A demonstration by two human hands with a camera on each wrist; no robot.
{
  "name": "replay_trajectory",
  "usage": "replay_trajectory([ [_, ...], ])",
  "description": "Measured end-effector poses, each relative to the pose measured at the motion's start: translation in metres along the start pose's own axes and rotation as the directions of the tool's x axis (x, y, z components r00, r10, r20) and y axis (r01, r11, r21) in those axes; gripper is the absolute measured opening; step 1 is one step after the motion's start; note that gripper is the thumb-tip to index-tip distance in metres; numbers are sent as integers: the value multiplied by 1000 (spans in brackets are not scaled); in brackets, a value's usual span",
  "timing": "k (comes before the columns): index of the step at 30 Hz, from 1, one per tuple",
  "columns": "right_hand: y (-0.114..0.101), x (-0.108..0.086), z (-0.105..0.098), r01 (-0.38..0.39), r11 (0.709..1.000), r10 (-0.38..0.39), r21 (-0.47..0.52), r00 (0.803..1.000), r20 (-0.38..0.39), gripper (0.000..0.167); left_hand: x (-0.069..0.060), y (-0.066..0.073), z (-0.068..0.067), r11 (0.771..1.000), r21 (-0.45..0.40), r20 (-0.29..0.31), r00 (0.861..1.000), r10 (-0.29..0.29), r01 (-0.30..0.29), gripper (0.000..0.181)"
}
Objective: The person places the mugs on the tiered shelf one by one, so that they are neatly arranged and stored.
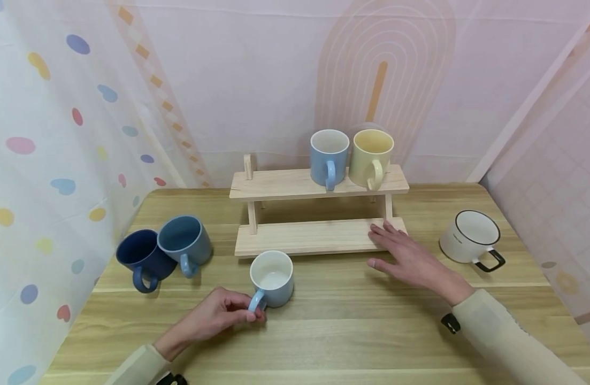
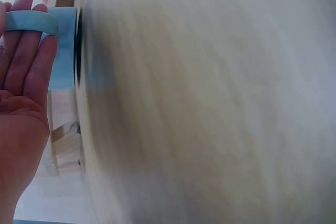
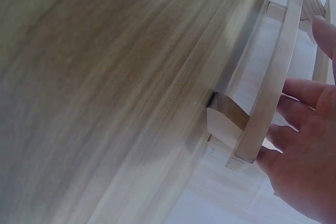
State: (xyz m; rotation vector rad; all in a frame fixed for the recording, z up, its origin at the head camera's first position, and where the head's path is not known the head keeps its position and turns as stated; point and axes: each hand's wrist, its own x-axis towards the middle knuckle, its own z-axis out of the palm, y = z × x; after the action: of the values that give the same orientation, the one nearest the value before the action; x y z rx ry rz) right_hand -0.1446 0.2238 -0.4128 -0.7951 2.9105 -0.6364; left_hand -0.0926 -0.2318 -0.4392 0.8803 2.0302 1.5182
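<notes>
A light blue mug (image 1: 271, 286) with a white inside stands upright on the table, just in front of the two-tier wooden rack (image 1: 295, 239). My left hand (image 1: 217, 315) holds its handle between thumb and fingers; in the left wrist view the fingers (image 2: 23, 66) pass behind the handle (image 2: 31, 21). On the right end of the rack's lower shelf rests my right hand (image 1: 410, 259), its fingers spread. Seen from the right wrist, those fingertips touch the lower board (image 3: 270, 87). The upper shelf bears a blue mug (image 1: 329, 158) and a yellow mug (image 1: 372, 159), handles facing forward.
To the left, a dark blue mug (image 1: 145, 256) and a grey-blue mug (image 1: 185, 243) stand side by side, touching or nearly so. A white mug (image 1: 468, 238) with a black rim and handle stands on the right. A patterned cloth (image 1: 275, 80) hangs behind the table (image 1: 343, 342).
</notes>
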Motion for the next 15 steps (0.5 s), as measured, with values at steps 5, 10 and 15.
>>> replay_trajectory([
  [5,1,0,1,2,1000,-2,-1,1000,-4,74,-1,10,3,999,-17,-29,998,50,-51,14],
  [10,1,-1,2,3,1000,-3,-17,1000,-3,74,1,25,4,992,-59,-87,991,105,-110,15],
  [15,1,-2,2,11,998,-10,-65,1000,4,75,1,39,3,990,-13,-198,971,134,-139,16],
])
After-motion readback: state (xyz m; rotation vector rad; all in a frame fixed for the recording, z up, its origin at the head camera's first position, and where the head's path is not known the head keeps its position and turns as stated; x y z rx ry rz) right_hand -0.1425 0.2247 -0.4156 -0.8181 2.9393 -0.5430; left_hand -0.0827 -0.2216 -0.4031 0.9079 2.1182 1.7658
